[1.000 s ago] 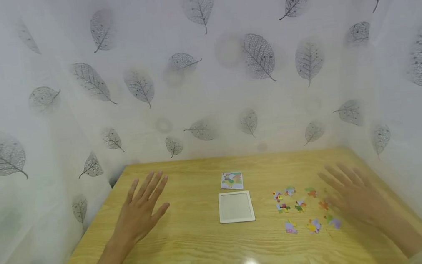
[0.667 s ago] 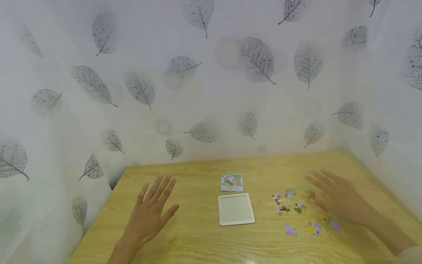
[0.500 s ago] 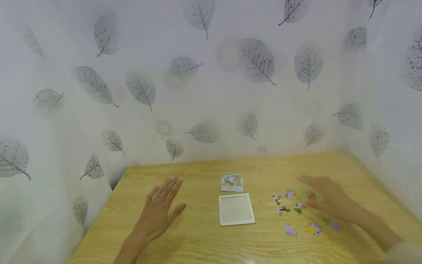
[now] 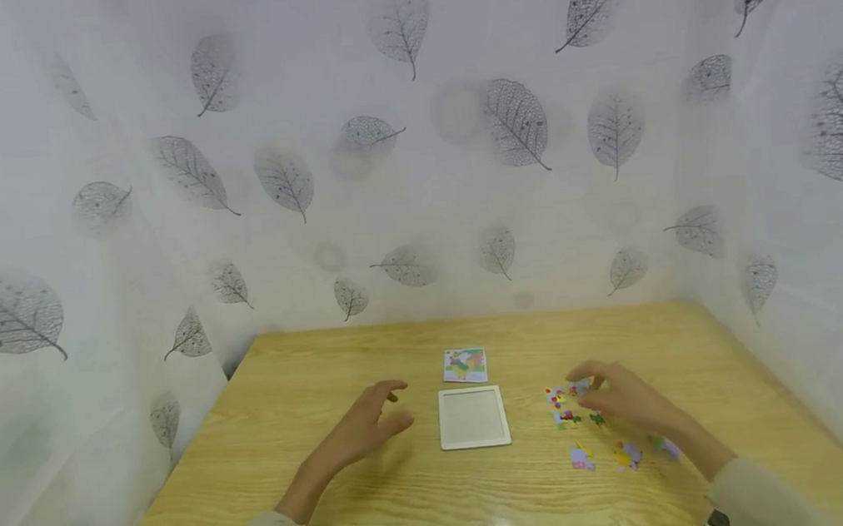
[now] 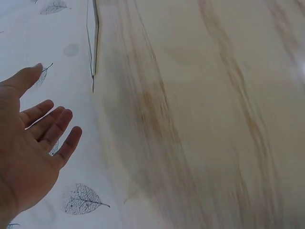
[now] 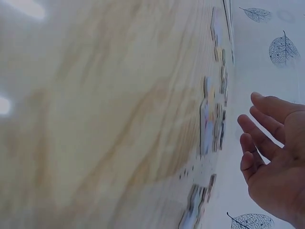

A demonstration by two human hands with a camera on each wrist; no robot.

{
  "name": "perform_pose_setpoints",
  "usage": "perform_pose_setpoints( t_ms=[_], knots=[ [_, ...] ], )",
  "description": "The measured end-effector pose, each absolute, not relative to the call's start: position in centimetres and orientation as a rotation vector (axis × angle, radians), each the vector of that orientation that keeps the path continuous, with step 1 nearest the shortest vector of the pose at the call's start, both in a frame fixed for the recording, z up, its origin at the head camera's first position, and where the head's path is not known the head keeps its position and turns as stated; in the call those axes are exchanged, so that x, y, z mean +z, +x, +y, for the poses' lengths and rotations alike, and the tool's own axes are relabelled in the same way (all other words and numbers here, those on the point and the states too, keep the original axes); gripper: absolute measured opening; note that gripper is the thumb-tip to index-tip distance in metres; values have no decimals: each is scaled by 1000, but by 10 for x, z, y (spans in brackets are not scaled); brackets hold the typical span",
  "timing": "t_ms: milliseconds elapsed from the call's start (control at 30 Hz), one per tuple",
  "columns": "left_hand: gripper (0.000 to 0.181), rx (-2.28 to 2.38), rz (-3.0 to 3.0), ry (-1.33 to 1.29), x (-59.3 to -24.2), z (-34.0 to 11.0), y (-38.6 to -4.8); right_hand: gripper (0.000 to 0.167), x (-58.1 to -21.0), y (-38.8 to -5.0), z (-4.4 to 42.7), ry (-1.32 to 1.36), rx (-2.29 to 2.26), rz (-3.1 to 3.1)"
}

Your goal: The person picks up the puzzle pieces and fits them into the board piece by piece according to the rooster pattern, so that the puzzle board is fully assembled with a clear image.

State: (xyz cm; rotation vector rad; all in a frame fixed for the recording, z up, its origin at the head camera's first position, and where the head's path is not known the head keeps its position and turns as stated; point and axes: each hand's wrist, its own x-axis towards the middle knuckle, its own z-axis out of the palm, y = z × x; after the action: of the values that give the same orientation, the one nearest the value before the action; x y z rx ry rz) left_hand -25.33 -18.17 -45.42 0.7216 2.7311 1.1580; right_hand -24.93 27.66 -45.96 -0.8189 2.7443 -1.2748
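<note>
A white square tray (image 4: 473,418) lies mid-table, with a small picture card (image 4: 465,365) just behind it. To the tray's left is my left hand (image 4: 364,425), fingers bent loosely and nothing held; the left wrist view shows its palm (image 5: 28,157) empty. Over the colourful puzzle pieces (image 4: 581,456) on the right hovers my right hand (image 4: 624,396), thumb and fingers apart. It hides some pieces from the head view. In the right wrist view the right hand (image 6: 281,157) is relaxed and empty, beyond several pieces (image 6: 206,119) lying on the table.
The wooden table (image 4: 382,500) reaches back to a pale curtain (image 4: 417,213) printed with grey leaves, which also hangs along both sides. A bright reflection shows near the table's front edge.
Both hands have moved inward, the left toward the tray and the right over the puzzle pieces. Their fingers, spread straight before, are now more bent. The tray, card and visible pieces stay in place.
</note>
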Motion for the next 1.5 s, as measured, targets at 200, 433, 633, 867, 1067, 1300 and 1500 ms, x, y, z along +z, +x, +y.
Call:
perform_pose_setpoints(
  t_ms=[200,433,633,867,1067,1300,1500],
  knots=[
    [57,1096,2653,743,-468,-165,-264,23,-468,-260,265,-745,-1262,2727],
    [76,1005,2621,793,-474,-153,-269,25,-472,-264,254,-659,-1256,2727],
    [87,886,2657,812,-475,-146,-274,22,-472,-265,249,-583,-1282,2721],
    [90,805,2657,774,-477,-141,-277,21,-473,-264,245,-527,-1315,2693],
    [87,751,2687,770,-478,-138,-277,21,-474,-266,241,-540,-1313,2693],
    [86,731,2694,744,-472,-133,-278,21,-471,-271,242,-580,-1279,2710],
    [86,711,2688,743,-470,-131,-277,21,-466,-272,240,-578,-1212,2722]
  ],
)
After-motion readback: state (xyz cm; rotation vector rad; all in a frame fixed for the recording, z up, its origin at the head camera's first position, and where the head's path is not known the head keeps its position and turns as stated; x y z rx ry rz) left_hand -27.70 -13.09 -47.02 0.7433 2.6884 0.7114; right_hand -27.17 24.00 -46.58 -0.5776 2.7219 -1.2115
